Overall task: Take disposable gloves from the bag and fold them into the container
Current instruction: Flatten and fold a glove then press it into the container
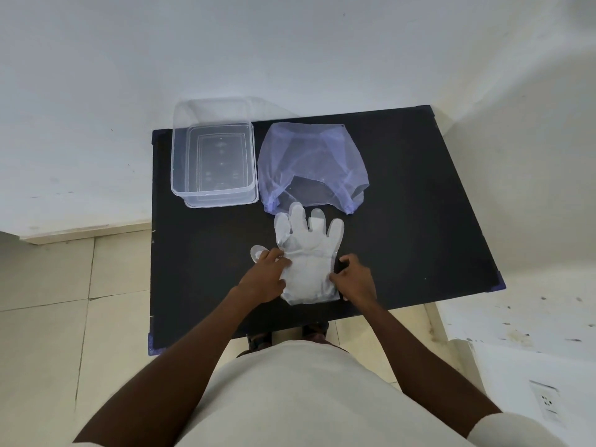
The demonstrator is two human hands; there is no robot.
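Clear plastic film, thin and crinkled, forms the disposable glove (308, 262) that lies flat on the black desk (419, 221), fingers pointing away from the person. Left hand (266, 279): rests on the glove's left edge beside the thumb lobe, fingers curled and pressing the film down; whether it pinches the edge cannot be told. Right hand (354, 279): set against the glove's right edge near the cuff, fingertips bent onto the film, apparently holding that side in place rather than lifting it.

Step in hand, as judged: flattening and squaring the glove before the first fold. To do it well, both hands should keep the film taut between them, smooth trapped air toward the finger end, then carry one long edge over the other in a single even motion, since film this light will likely slide on the smooth desk and spring open if released early.

Beyond the glove's fingertips, and just touching them, lies the pale violet mesh bag (309, 166), its mouth facing the person; no further gloves can be made out inside it. Left of the bag, just beside it, stands the clear rectangular container (180, 162), open and with nothing folded in it yet.
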